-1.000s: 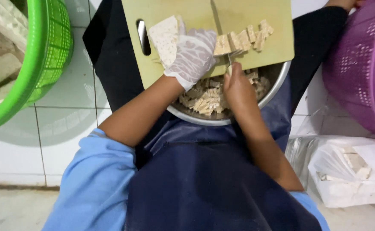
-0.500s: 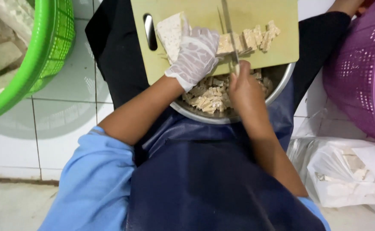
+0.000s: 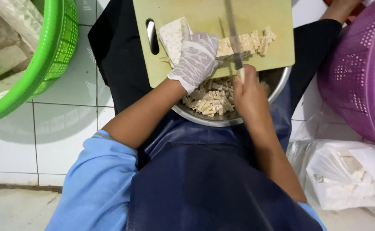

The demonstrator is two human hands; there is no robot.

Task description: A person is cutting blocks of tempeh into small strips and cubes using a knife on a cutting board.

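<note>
**Presently: block held and knife applied on board over bowl**

Leftmost, a green perforated basket sits on the white tiled floor, with pale material inside it that cannot be identified further.

At centre, a yellow-green cutting board lies across a metal bowl, covering its far part. The pale block being cut rests on the board's left half, beside the handle slot. The left hand, in a thin translucent glove, lies flat over the block's right portion, fingers bent down on it; its grip is a pressing hold on the block. Just right of the glove, a row of cut strips lies on the board.

The right hand, bare, has its grip closed round the handle of a knife. The blade runs away from the person across the board and meets the strips next to the gloved fingers. Below the board's near edge, the bowl holds a heap of cut pieces.

At right, a purple perforated basket stands close to the bowl, and a clear plastic bag with pale chunks lies on the floor below it.
</note>
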